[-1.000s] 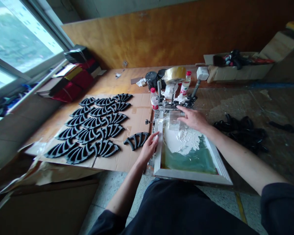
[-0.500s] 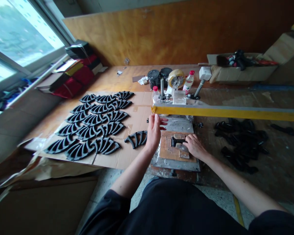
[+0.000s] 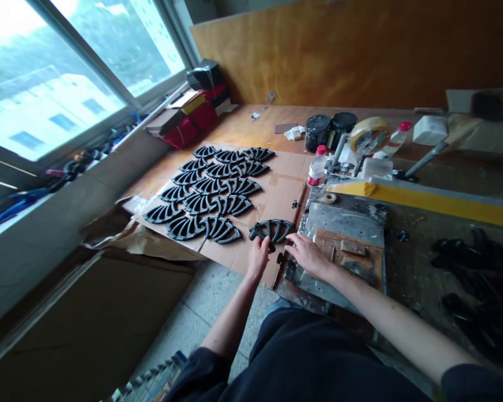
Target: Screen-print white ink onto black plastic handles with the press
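On the cardboard, a short fan of black handle-like parts lies apart from the larger rows. My left hand is closed around one black handle-like part at the left end of this fan. My fingers cover much of that part. Just to the right, my right hand is open and palm down, its fingers slightly bent near the fan's right end. Larger overlapping rows of black parts spread over the cardboard sheet. A metal plate with a brown board sits right of my hands.
Behind the plate stand a screen frame with a yellow strip, a tape roll, a red-capped bottle and black tubs. A pile of black parts lies right. Red and black boxes are by the window.
The view has turned left. My right hand has left the brown board and moved beside the fan. A black handle-like part has left the board; my left hand, earlier raised, now grips one at the fan.
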`<state>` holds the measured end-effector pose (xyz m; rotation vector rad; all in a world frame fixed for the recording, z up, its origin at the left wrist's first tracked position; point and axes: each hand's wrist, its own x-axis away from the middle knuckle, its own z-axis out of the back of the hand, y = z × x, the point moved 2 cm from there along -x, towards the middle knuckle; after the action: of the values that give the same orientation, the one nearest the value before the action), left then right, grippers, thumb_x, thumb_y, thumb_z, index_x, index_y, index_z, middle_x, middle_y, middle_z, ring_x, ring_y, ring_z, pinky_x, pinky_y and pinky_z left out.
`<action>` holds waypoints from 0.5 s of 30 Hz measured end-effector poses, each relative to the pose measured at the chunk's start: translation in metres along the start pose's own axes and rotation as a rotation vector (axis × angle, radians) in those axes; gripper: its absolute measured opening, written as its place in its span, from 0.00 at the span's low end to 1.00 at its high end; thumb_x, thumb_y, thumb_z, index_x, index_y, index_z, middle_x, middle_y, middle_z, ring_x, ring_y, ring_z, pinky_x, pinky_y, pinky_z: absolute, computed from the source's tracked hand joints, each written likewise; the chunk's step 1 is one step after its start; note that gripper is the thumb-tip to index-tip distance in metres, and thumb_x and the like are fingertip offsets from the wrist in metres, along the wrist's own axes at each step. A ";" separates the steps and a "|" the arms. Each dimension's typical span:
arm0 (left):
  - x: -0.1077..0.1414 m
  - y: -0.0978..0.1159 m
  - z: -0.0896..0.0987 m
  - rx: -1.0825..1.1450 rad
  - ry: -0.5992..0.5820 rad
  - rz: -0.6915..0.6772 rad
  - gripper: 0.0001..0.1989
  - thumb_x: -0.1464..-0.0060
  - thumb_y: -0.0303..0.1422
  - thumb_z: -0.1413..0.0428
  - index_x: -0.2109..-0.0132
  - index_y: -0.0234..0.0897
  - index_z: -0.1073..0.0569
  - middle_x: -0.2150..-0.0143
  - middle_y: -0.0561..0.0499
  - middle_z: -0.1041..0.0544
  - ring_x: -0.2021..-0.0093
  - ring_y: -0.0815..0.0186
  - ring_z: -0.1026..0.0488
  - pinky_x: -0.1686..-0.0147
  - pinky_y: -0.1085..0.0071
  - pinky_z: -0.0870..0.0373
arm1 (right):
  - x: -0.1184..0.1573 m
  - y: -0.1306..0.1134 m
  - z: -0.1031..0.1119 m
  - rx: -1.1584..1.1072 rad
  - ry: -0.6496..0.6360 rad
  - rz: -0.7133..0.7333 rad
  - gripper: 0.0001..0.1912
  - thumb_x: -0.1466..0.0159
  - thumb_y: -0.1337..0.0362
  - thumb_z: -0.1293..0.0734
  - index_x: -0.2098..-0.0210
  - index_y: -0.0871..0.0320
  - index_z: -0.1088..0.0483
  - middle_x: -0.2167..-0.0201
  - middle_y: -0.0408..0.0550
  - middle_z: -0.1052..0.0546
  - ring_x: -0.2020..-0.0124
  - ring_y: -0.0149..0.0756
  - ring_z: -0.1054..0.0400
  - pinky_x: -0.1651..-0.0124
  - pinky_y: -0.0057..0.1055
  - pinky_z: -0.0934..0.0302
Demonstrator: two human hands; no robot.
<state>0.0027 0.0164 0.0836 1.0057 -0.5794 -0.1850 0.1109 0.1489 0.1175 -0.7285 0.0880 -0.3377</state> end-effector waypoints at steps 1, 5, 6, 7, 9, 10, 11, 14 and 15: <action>-0.012 -0.008 0.010 -0.036 0.042 -0.002 0.16 0.39 0.46 0.55 0.59 0.38 0.33 0.64 0.48 0.24 0.63 0.64 0.24 0.70 0.73 0.31 | -0.013 0.002 -0.007 -0.042 -0.047 -0.105 0.14 0.32 0.63 0.37 0.49 0.60 0.34 0.52 0.54 0.25 0.50 0.40 0.32 0.47 0.34 0.41; -0.045 -0.031 0.020 -0.082 0.120 0.002 0.15 0.38 0.42 0.56 0.58 0.36 0.31 0.57 0.44 0.23 0.54 0.60 0.26 0.57 0.68 0.31 | -0.050 0.010 -0.034 -0.087 -0.138 -0.377 0.18 0.33 0.58 0.37 0.47 0.61 0.33 0.52 0.58 0.24 0.52 0.43 0.28 0.52 0.35 0.36; -0.050 -0.033 0.016 -0.088 0.128 0.003 0.16 0.38 0.41 0.56 0.58 0.35 0.30 0.57 0.43 0.23 0.54 0.59 0.26 0.56 0.67 0.32 | -0.056 0.011 -0.041 -0.076 -0.136 -0.397 0.19 0.33 0.57 0.37 0.48 0.62 0.33 0.53 0.59 0.24 0.51 0.45 0.28 0.53 0.36 0.36; -0.056 -0.034 0.012 -0.091 0.133 0.003 0.16 0.38 0.41 0.56 0.58 0.34 0.30 0.57 0.42 0.23 0.54 0.59 0.26 0.55 0.66 0.32 | -0.061 0.012 -0.047 -0.067 -0.133 -0.415 0.20 0.34 0.56 0.36 0.48 0.62 0.32 0.53 0.61 0.24 0.51 0.46 0.28 0.53 0.37 0.36; -0.066 -0.031 0.003 -0.093 0.134 -0.002 0.18 0.37 0.42 0.57 0.57 0.34 0.29 0.58 0.43 0.22 0.55 0.59 0.26 0.55 0.66 0.32 | -0.070 0.012 -0.055 -0.048 -0.122 -0.437 0.21 0.35 0.55 0.36 0.48 0.64 0.32 0.53 0.63 0.25 0.50 0.48 0.29 0.52 0.38 0.36; -0.072 -0.028 -0.001 -0.094 0.132 -0.006 0.19 0.37 0.42 0.58 0.56 0.34 0.29 0.58 0.43 0.22 0.56 0.59 0.25 0.55 0.66 0.32 | -0.074 0.013 -0.058 -0.038 -0.111 -0.438 0.22 0.35 0.55 0.36 0.47 0.64 0.32 0.51 0.64 0.26 0.49 0.48 0.29 0.51 0.38 0.36; -0.079 -0.025 -0.003 -0.096 0.129 -0.010 0.19 0.36 0.42 0.58 0.56 0.34 0.29 0.59 0.43 0.22 0.56 0.60 0.25 0.55 0.66 0.31 | -0.079 0.013 -0.059 -0.028 -0.096 -0.434 0.23 0.35 0.55 0.36 0.46 0.64 0.33 0.50 0.65 0.27 0.48 0.49 0.30 0.49 0.38 0.37; -0.099 -0.015 -0.002 -0.117 0.110 -0.014 0.20 0.36 0.41 0.58 0.53 0.33 0.28 0.60 0.43 0.21 0.57 0.60 0.25 0.56 0.67 0.31 | -0.097 0.018 -0.056 -0.005 -0.054 -0.403 0.25 0.35 0.55 0.36 0.44 0.65 0.34 0.44 0.67 0.32 0.44 0.49 0.34 0.44 0.39 0.40; -0.105 -0.012 0.001 -0.126 0.100 -0.016 0.20 0.35 0.41 0.59 0.52 0.32 0.28 0.60 0.43 0.21 0.57 0.60 0.25 0.56 0.66 0.31 | -0.103 0.020 -0.054 -0.001 -0.050 -0.398 0.25 0.35 0.55 0.36 0.44 0.65 0.34 0.43 0.67 0.32 0.43 0.50 0.34 0.43 0.39 0.40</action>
<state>-0.0836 0.0519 0.0349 0.8921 -0.4629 -0.1828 0.0088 0.1624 0.0596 -0.7539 -0.1064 -0.6987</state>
